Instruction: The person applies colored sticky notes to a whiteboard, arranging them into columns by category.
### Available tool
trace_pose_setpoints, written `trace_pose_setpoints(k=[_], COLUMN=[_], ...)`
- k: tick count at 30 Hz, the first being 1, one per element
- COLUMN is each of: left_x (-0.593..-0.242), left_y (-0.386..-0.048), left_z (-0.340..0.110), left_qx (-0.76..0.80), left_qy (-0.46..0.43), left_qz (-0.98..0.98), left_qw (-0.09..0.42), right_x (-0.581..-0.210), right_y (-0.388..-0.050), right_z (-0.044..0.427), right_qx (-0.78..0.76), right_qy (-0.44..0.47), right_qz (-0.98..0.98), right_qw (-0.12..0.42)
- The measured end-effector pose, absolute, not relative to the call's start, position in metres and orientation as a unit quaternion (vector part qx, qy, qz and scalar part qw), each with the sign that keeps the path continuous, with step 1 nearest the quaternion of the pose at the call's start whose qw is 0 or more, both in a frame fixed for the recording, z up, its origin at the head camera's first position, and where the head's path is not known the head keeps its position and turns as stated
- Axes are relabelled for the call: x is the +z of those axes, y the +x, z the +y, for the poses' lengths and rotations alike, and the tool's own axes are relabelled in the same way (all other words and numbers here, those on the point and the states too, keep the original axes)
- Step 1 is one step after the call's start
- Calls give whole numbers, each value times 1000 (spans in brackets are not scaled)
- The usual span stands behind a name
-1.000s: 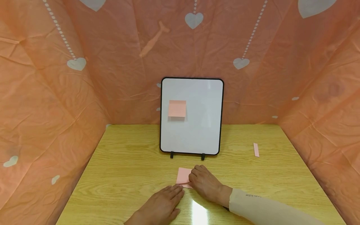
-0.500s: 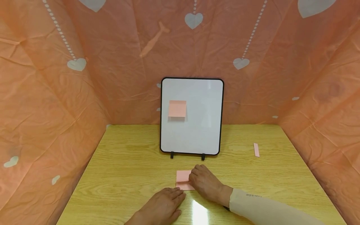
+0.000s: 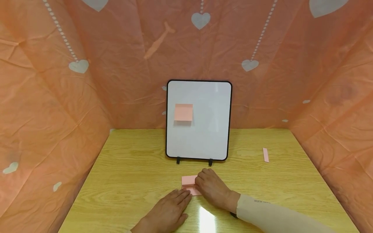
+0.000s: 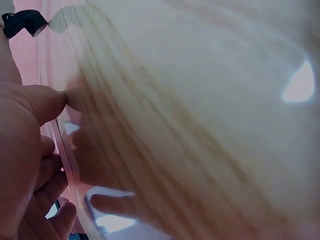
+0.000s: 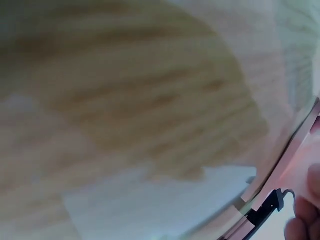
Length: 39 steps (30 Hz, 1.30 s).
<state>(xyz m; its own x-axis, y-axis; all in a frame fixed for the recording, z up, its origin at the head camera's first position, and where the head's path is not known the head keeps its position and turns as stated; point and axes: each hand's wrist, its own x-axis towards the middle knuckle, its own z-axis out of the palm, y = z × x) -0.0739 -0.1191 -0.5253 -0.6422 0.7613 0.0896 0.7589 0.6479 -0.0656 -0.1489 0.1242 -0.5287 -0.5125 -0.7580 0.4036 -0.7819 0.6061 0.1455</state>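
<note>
A pink paper (image 3: 188,180) with a fold line across it lies near the table's front, in the head view. The left hand (image 3: 169,210) rests palm down with extended fingers, its fingertips on the paper's lower edge. Curled fingers of the right hand (image 3: 213,189) pinch the paper's right side, hiding that part. In the left wrist view the left hand (image 4: 30,150) lies close to the tabletop. At the right edge of the right wrist view, fingers of the right hand (image 5: 306,215) show beside pink paper.
Behind the hands a whiteboard (image 3: 201,139) with a black frame stands on two small feet. One pink sticky note (image 3: 183,112) is on its left part. A narrow pink strip (image 3: 265,155) lies on the table (image 3: 131,161) at the right. Orange cloth (image 3: 131,97) surrounds the table.
The paper has turned a little and its fold line sits higher on it. The left hand has moved slightly forward onto the lower edge; the right hand has shifted only slightly.
</note>
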Motion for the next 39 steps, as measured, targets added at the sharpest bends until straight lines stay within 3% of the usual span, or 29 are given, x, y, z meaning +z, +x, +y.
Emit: trace_pose_setpoints(k=[6,18,39], left_x=[-523,-519,-516], left_y=[-75,-74,-71], left_z=[-118,-115,-114], left_qx=[5,-7,2], left_qy=[-422,-424,-430], left_qz=[-906,-905,-903], left_qw=[43,37,-17], right_x=[-525,-520,-520], right_y=[-155,-166,-181], right_z=[121,121,122], right_qx=[14,-29,-26], right_qy=[452,427,416], right_qz=[-852,-869,-873], right_qw=[263,247,252])
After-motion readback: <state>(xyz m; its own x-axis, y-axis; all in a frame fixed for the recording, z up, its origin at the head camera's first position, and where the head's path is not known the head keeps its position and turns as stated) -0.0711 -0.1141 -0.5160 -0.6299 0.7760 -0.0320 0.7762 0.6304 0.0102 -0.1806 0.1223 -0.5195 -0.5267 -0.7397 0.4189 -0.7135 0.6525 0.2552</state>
